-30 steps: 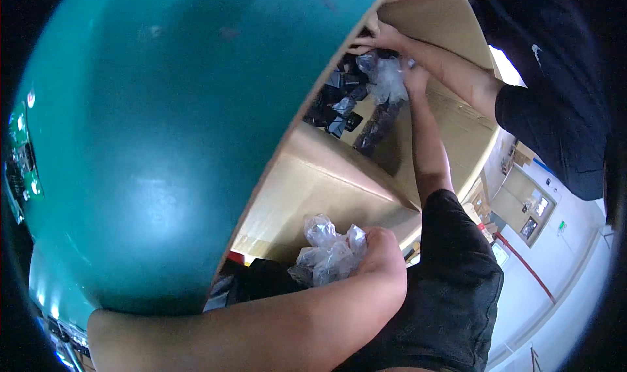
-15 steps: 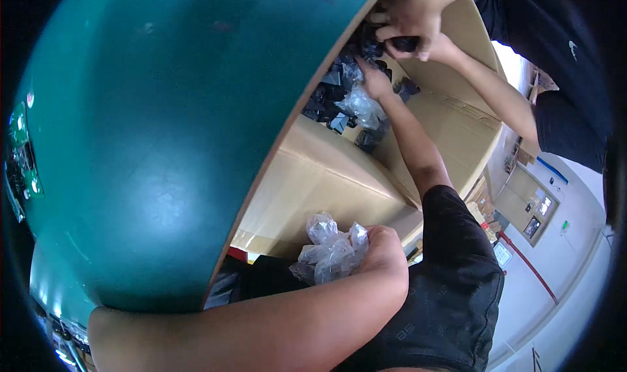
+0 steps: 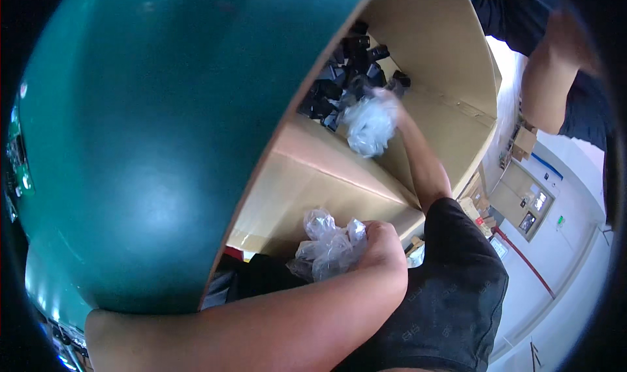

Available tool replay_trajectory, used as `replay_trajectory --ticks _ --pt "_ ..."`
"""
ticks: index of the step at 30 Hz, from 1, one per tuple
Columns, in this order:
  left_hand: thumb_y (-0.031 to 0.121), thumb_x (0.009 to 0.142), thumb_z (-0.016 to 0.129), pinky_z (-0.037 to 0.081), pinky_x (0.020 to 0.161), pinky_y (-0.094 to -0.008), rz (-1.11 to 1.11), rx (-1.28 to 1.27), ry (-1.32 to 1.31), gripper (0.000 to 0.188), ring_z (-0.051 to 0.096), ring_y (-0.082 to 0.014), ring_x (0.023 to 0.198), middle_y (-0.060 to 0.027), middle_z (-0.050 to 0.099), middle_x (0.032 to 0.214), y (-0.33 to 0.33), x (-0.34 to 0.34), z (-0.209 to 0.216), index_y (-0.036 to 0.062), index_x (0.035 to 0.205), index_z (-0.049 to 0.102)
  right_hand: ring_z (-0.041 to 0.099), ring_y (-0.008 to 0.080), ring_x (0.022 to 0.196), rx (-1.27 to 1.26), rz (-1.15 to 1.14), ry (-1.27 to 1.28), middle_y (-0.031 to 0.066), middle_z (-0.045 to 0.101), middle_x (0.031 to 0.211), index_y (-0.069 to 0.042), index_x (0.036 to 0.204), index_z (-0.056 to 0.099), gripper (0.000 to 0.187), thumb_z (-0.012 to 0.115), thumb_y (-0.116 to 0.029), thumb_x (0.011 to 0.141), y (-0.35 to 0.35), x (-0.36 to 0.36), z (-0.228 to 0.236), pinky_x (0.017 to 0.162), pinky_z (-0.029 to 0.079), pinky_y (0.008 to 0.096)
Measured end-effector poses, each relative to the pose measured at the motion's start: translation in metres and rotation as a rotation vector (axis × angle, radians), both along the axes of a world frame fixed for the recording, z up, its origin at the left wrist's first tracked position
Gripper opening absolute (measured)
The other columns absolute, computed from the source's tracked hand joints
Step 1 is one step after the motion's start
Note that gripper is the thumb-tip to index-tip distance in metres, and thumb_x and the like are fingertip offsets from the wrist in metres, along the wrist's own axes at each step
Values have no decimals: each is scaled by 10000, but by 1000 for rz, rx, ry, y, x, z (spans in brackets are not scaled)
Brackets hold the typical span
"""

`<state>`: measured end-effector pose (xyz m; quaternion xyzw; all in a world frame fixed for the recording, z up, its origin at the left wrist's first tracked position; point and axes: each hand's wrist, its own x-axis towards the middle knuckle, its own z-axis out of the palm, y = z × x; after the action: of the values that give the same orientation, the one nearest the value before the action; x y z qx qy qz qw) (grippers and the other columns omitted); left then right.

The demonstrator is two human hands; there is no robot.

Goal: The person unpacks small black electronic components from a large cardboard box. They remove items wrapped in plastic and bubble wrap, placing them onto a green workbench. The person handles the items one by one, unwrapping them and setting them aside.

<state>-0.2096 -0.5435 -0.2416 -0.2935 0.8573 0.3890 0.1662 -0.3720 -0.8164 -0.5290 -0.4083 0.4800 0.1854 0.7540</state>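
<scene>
My left hand (image 3: 382, 241), its fingers mostly hidden behind the wrist, is closed on a bunch of crumpled clear plastic bags (image 3: 330, 248) in front of the box's outer side. My right hand (image 3: 390, 103), somewhat blurred, reaches into the open cardboard box (image 3: 450, 121) and grips another bundled clear plastic bag (image 3: 370, 127). Underneath and beyond it lie several black parts (image 3: 358, 55) that look like plastic housings, some with grey faces. The table edge hides part of the box's contents.
A large green tabletop (image 3: 163, 143) fills the left side, its edge overhanging the box. Green circuit boards (image 3: 23, 170) sit at its far left. Another person's arm (image 3: 548, 85) is at the upper right. Small cartons (image 3: 477, 212) stand behind the box.
The other person's hands have left the box and moved off to the right. My right hand has drawn back, lifting the plastic bag above the black parts. My left hand stays put.
</scene>
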Motion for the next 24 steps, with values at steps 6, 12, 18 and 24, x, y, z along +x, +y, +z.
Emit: replay_trajectory --ticks 6,12,18,24 --pt "186 662 662 475 541 -328 -32 1 -15 251 604 -151 699 18 616 807 0 -1 1 125 903 626 563 205 776 -358 329 91 95 597 870 5 1035 534 273 488 -142 810 53 2 -43 752 452 335" --pt "191 661 666 477 548 -328 -74 -28 -19 260 605 -150 704 19 615 812 -2 -2 2 127 909 623 552 181 810 -279 -22 42 77 586 903 -20 1006 541 255 469 -188 827 34 -33 -91 738 448 328" --pt "195 660 670 480 554 -328 -81 -14 -36 269 605 -149 708 20 614 816 -4 -4 2 128 916 620 536 165 860 -105 -290 -111 53 564 962 -53 942 541 164 508 -120 795 -1 -36 -30 770 444 328" --pt "199 659 675 482 560 -328 -87 -18 -44 278 606 -149 712 21 613 821 -4 -7 3 130 922 617 525 268 955 -1392 756 160 158 542 1027 -1 1017 514 336 584 -166 734 -75 -86 -59 832 421 349"
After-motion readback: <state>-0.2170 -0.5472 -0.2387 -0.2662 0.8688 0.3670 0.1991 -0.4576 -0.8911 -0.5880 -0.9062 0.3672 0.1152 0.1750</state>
